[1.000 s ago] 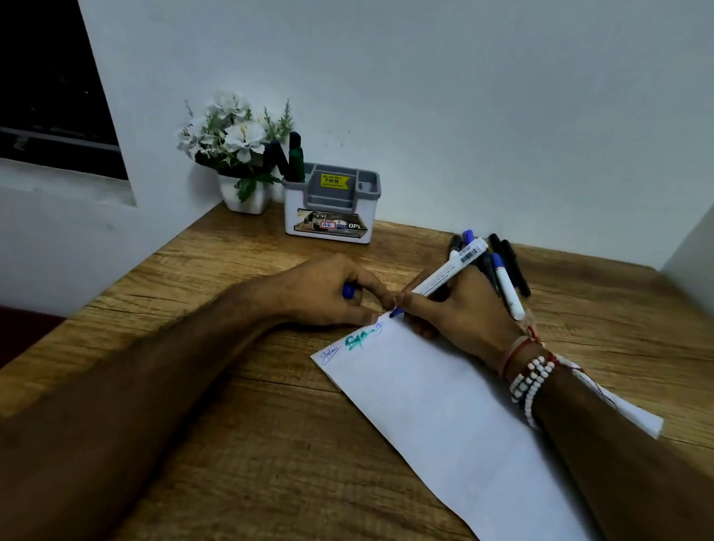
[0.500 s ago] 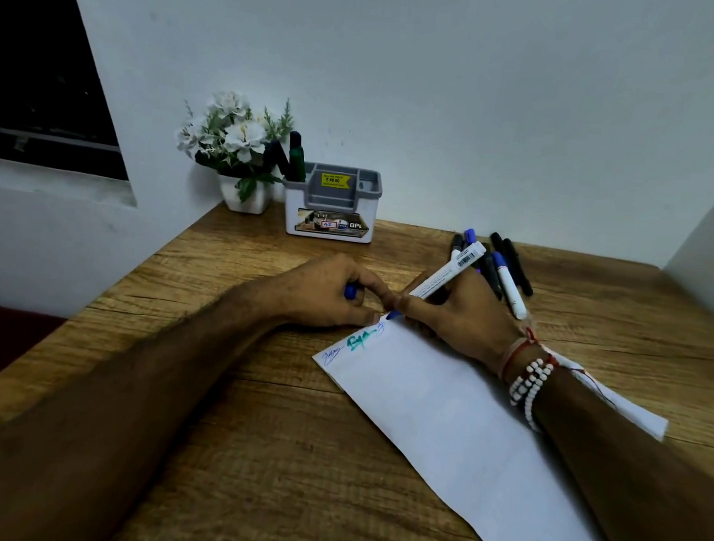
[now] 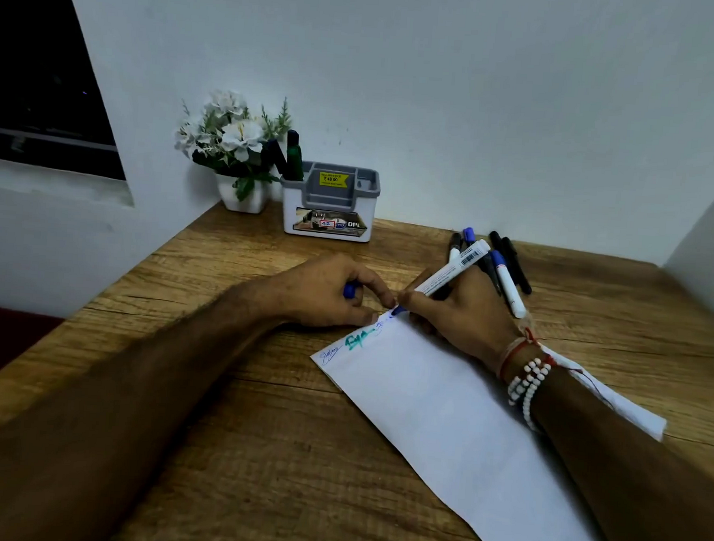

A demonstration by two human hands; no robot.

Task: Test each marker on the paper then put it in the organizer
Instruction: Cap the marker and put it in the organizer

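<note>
– Marker [image 3: 448,276], white barrel, blue tip: location?
– Your right hand [image 3: 462,315] pinches it, tip down on the paper [image 3: 442,411], far corner. Your left hand [image 3: 324,293] curls its fingers round a blue cap [image 3: 349,291] beside the sheet.
– Step?
– Testing. Next, I judge: recap it squarely, then stand it in the organizer [image 3: 330,205].

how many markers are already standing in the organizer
2: a black marker and a green marker beside it, both at the left end of the organizer; others could be hidden inside.
</note>
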